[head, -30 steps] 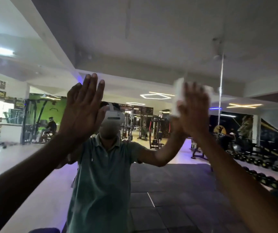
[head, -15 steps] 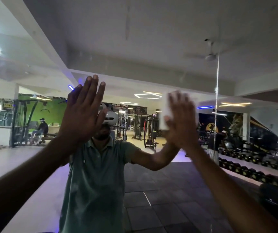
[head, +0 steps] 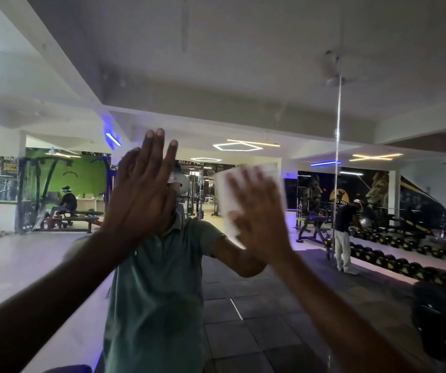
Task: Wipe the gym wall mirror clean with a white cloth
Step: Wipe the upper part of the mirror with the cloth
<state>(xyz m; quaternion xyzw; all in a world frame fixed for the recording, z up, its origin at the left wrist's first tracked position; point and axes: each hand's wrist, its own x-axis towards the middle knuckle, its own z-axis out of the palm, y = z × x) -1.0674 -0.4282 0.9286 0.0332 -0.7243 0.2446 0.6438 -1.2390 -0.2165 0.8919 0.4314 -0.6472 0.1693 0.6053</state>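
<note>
Left hand [head: 141,195] flat on mirror [head: 243,76], fingers straight, together. Right hand [head: 259,214] just right of it, fingers spread, pressing white cloth [head: 225,195] against glass; blurred.

Right hand [head: 259,211], white cloth [head: 225,200] shifted leftward (blurred).

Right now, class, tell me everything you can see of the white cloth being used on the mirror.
The white cloth is a plain, thin-looking sheet, motion-blurred, spread flat and roughly upright against the wall mirror. The right hand presses it there with straight, spread fingers and covers its middle and lower right part. Its upper edge and left side show beyond the fingers; a lower corner peeks out by the wrist. Whether it is damp or folded cannot be told.
</note>
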